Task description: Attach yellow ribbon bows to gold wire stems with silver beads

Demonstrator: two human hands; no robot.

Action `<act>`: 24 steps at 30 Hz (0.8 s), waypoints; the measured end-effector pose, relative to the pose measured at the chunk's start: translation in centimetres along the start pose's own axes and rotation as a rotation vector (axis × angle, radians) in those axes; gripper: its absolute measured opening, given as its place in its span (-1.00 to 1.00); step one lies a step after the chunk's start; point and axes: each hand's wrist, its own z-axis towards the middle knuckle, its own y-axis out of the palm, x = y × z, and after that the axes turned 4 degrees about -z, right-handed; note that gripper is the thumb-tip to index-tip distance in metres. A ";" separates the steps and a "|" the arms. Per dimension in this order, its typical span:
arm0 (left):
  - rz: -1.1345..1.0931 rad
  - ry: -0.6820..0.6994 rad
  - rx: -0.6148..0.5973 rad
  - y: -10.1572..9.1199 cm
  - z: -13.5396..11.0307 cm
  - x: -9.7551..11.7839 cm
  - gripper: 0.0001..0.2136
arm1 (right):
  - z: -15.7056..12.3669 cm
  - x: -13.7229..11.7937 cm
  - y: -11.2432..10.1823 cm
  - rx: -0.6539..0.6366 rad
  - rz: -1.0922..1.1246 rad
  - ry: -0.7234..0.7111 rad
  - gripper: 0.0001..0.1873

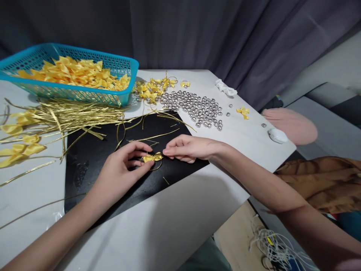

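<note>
Over a black mat (84, 162), my left hand (126, 160) pinches a small yellow ribbon bow (150, 157) between thumb and fingers. A thin gold tie (158, 165) curves out from beneath this bow. My right hand (186, 148) is just to the right of it, thumb and index finger pressed together; whatever they hold, if anything, is too small to make out. Loose gold ties (81, 114) lie piled behind the left hand. A spread of silver heart-shaped beads (197, 107) lies beyond the right hand.
A blue plastic basket (84, 90) full of yellow ribbon pieces (76, 71) stands at the back left. Finished-looking yellow bows (152, 88) lie beside it. More ribbon pieces (22, 150) are at the left. A white computer mouse (278, 136) sits near the table's right edge.
</note>
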 end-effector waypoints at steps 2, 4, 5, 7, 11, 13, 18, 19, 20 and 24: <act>0.005 -0.014 -0.007 0.1 0.0 0.2 -0.76 | 0.0 0.0 -0.1 -0.023 0.034 0.018 -0.58; -0.008 -0.028 -0.006 0.1 0.1 0.3 -0.75 | -0.1 -0.1 -0.1 -0.035 0.061 0.033 -0.58; -0.014 -0.036 -0.003 0.1 0.1 0.4 -0.75 | -0.1 -0.1 -0.1 -0.038 0.075 0.039 -0.59; -0.021 -0.050 0.001 0.1 0.1 0.5 -0.73 | -0.1 -0.1 -0.2 -0.045 0.097 0.049 -0.59; -0.083 -0.041 -0.002 0.1 0.1 0.3 -0.66 | 0.0 0.1 -0.3 -0.077 0.117 0.063 -0.61; -0.121 -0.026 0.005 0.1 0.1 0.1 -0.62 | 0.0 0.1 -0.3 -0.095 0.125 0.067 -0.61; -0.125 -0.018 -0.015 0.0 0.2 -0.1 -0.57 | -0.1 0.1 -0.4 -0.129 0.153 0.070 -0.60; -0.124 -0.023 -0.021 0.0 0.2 -0.1 -0.58 | -0.1 0.0 -0.4 -0.137 0.158 0.072 -0.60; -0.127 -0.027 -0.025 0.0 0.2 -0.1 -0.58 | -0.1 0.0 -0.4 -0.144 0.159 0.075 -0.60; -0.147 -0.035 -0.014 0.1 0.3 0.1 -0.59 | -0.2 -0.1 -0.4 -0.150 0.151 0.088 -0.61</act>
